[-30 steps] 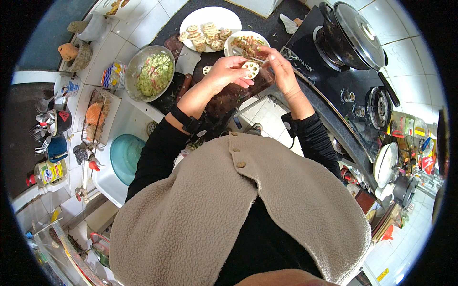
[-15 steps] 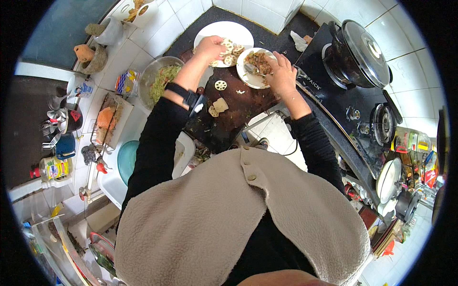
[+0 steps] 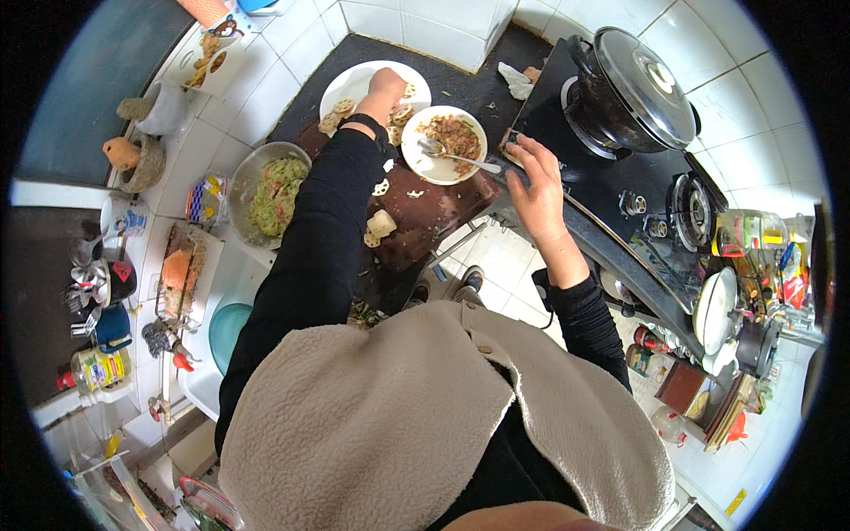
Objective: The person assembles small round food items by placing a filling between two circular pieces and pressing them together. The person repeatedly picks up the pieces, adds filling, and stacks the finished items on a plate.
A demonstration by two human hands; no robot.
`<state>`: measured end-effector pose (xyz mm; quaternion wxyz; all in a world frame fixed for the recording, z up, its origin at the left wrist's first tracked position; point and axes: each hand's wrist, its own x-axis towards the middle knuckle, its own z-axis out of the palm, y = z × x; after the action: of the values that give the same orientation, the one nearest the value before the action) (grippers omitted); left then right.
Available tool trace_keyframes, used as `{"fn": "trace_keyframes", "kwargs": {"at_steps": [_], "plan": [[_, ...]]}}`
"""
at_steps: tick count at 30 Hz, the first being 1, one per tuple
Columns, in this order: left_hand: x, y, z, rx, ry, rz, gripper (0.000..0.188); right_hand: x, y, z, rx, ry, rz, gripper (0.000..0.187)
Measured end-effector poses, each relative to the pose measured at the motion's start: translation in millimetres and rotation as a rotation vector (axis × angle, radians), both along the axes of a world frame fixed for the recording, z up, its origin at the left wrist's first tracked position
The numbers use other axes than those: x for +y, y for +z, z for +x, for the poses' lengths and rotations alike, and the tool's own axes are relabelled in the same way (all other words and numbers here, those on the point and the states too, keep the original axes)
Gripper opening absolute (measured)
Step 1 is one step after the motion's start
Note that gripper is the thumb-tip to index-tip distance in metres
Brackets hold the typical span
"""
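Note:
My left hand [image 3: 387, 86] is closed over the white oval plate [image 3: 341, 81], its fingers curled down; what they hold, if anything, is hidden. Stuffed-looking lotus root slices [image 3: 333, 117] lie on the plate beside it. A white bowl [image 3: 413, 166] of minced filling [image 3: 452, 136] stands just right of my left wrist, with a metal spoon [image 3: 460, 158] resting in it, handle over the rim. My right hand [image 3: 537, 181] is apart from the bowl, by the stove edge, empty with fingers spread. Loose lotus root pieces [image 3: 382, 223] sit on the brown cutting board [image 3: 429, 208].
A metal bowl of shredded green vegetable [image 3: 279, 196] stands left of my left arm, near a sink with a teal basin [image 3: 230, 329]. On the right, a lidded dark pot [image 3: 642, 88] sits on the black gas stove [image 3: 602, 181]. Crumpled white paper [image 3: 514, 80] lies behind.
My right hand has let go of the bowl and moved right and nearer to me. My left hand has shifted over the plate. The view has turned slightly.

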<state>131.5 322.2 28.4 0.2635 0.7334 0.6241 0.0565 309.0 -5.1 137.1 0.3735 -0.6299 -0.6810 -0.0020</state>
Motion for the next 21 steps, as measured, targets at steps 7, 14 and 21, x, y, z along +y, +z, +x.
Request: {"fn": "trace_keyframes", "kwargs": {"at_steps": [7,14,21], "plan": [[2.1,-12.2,1.8,0.223,-0.205,0.293,0.018,-14.0,-2.3,10.6,-0.015,-0.034,-0.033,0.037],[-6.0,9.6,-31.4,0.165,-0.349,0.484,0.022,-22.1,-38.2,15.7,0.225,-0.022,-0.093,0.034],[-170.4,65.5,-86.7,-0.16,-0.489,0.181,0.004,-30.2,-93.0,2.7,0.927,-0.103,-0.442,0.018]]}}
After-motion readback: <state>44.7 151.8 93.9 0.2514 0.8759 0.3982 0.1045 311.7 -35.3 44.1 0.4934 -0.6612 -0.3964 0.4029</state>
